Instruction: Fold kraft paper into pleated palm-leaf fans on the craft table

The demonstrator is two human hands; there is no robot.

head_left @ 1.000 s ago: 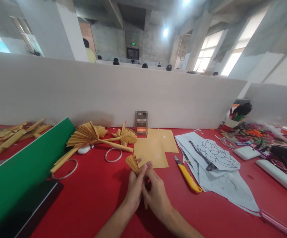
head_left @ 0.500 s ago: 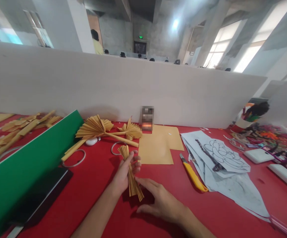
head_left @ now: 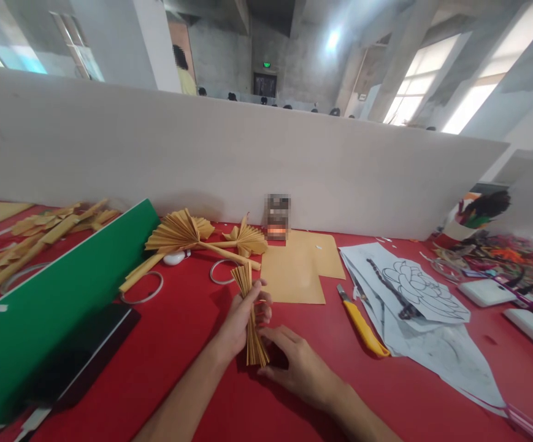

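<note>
My left hand (head_left: pixel 243 316) is closed round the middle of a strip of pleated tan paper (head_left: pixel 257 351), its thumb lying along the folds. The strip stands nearly upright, pinched at the waist and flaring at both ends. Beside its lower end is my right hand (head_left: pixel 300 368), thumb and forefinger apart and curved around the pleats. Those fingertips are at the paper's edge; whether they press on it I cannot tell. Beyond my left hand lie paper fans on rolled-paper stems, among them a large pleated fan (head_left: pixel 178 232) and a smaller fan (head_left: pixel 248 238).
Flat tan paper sheets (head_left: pixel 294 279) lie ahead. A yellow utility knife (head_left: pixel 362 325) with its blade showing and line-drawing sheets (head_left: pixel 425 291) lie to the right. On the left, a green board (head_left: pixel 77 282) leans over a dark tablet (head_left: pixel 86 356). A white partition (head_left: pixel 229 153) bounds the back.
My right thumb has come up to the strip's lower end, and the gap between thumb and forefinger has narrowed. The lower pleats sit closer together. The view has shifted slightly.
</note>
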